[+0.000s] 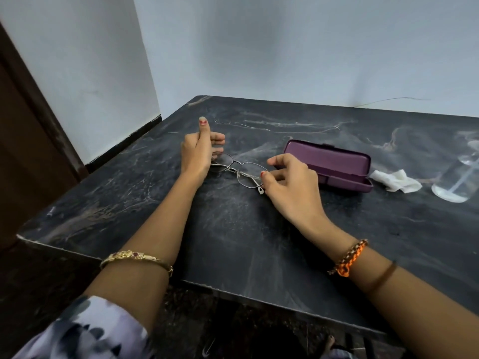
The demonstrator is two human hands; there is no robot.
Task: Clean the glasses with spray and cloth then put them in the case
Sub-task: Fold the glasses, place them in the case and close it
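Thin metal-framed glasses [239, 172] lie on the dark marble table [233, 242], between my two hands. My left hand [199, 149] curls around the frame's left end, thumb raised. My right hand [290, 182] pinches the frame's right end between thumb and fingers. A shut purple glasses case [334, 161] lies just behind my right hand. To the right of the case sits a crumpled white cloth [396, 180]. A clear spray bottle [458, 177] lies on its side at the far right, partly cut off by the frame edge.
The table stands against a pale wall at the back. Its left edge runs beside a dark wooden door frame [31, 125]. The near edge is below my forearms, with dark floor underneath.
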